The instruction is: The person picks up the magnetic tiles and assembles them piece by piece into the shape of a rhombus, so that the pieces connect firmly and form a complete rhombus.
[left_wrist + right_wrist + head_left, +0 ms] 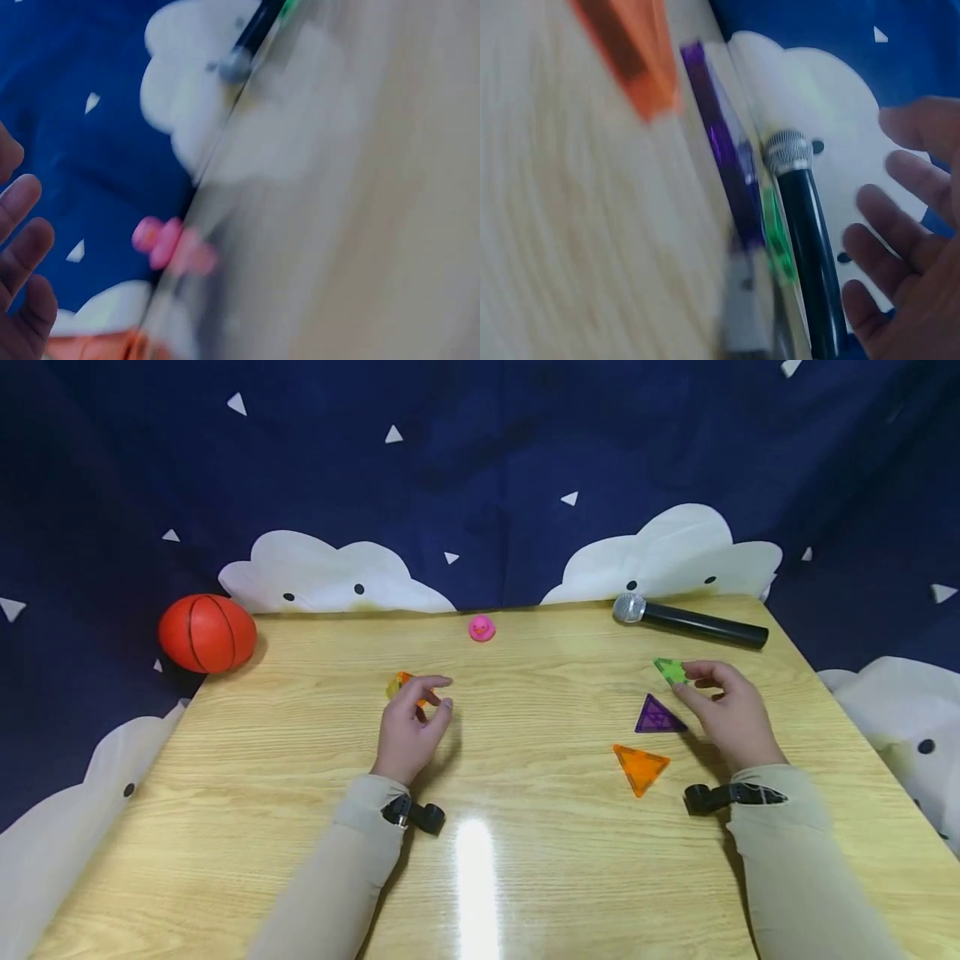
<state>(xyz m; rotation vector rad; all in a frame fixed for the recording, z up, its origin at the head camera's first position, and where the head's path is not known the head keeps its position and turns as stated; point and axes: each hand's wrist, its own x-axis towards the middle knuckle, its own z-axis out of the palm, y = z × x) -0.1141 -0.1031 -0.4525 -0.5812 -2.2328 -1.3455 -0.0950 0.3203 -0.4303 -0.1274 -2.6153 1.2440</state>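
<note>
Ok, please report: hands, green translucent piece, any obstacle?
Left hand near orange translucent piece, seemingly holding nothing. Right hand by the green piece, apparently not gripping. Purple translucent triangle close by, could hinder.

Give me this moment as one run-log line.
left hand: near yellow tile | right hand: by green tile | nearby: purple tile, orange triangle | far side: duck, mic, ball

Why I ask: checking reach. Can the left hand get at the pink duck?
Probably yes: the left hand looks empty, and only bare tabletop shows between it and the pink duck.

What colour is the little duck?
The duck is pink; the head view shows it best.
</note>
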